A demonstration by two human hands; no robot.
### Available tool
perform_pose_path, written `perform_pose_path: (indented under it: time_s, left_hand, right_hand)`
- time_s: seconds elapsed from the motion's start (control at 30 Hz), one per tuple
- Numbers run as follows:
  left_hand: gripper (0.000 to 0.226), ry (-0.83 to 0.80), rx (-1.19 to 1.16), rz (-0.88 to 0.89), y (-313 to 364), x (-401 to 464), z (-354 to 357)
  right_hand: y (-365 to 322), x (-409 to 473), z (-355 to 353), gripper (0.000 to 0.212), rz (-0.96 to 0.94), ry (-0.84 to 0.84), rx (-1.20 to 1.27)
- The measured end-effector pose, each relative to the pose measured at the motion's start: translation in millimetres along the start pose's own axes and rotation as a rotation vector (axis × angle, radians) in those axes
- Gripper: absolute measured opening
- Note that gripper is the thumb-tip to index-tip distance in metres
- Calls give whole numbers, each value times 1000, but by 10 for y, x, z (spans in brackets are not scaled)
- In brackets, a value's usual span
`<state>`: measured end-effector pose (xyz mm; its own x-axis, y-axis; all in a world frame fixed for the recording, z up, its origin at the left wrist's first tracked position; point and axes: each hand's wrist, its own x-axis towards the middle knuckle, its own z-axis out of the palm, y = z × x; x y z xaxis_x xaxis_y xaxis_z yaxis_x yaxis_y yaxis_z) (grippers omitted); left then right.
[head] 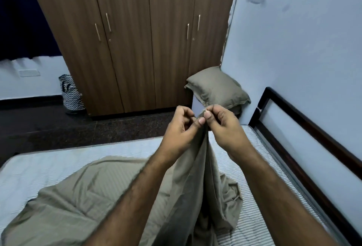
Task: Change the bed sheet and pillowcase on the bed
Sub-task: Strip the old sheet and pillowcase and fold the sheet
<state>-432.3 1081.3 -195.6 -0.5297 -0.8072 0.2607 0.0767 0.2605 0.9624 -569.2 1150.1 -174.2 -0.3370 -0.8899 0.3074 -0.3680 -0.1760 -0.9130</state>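
An olive-grey bed sheet (82, 193) lies crumpled on the bare white mattress (49, 167), with one part lifted up in front of me. My left hand (180, 126) and my right hand (223, 126) both pinch the raised edge of the sheet between thumb and fingers, close together at chest height. The cloth hangs down from my fingers in folds between my forearms. A pillow (217, 89) in a matching olive-grey case sits beyond the bed's corner, against the wardrobe and the wall.
A brown wardrobe (137, 40) with several doors stands ahead. The dark headboard (305, 128) runs along the light blue wall on the right. A patterned laundry basket (71, 95) stands on the dark floor at the left of the wardrobe.
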Motion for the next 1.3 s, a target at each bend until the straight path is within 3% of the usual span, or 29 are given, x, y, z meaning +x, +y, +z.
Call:
perform_pose_path:
  time_s: [0.17,0.4,0.5,0.63,0.9,1.03,1.17,1.3]
  left_hand:
    - [29,5,-99,151,566,579,111]
    - [33,72,-157,274,1475,1348,30]
    - [30,18,-244,265,1954,1504,-27]
    - [30,-19,-198,386,2427,1628,-74]
    - [7,388,102,623,3078,1914,-408]
    - [7,563,247,598,3012,1950,-705]
    - [7,487,391,659,2798,1723,-638]
    - [12,317,120,474,2706,1637,-461]
  right_hand:
    - [-626,545,-245,19,41,108,38]
    - [-1602,1405,-568,38,2,27,0]
    - [-2118,1683,-704,37,-91,94,-8]
    - [-2715,1950,-855,39,-224,195,86]
    - [-3204,2194,-855,37,-263,181,136]
    - [-3090,2137,-944,26,-317,-16,-216]
    - [-3057,2156,-964,23,-303,48,-423]
    - [-2974,2227,-845,16,-223,93,-413]
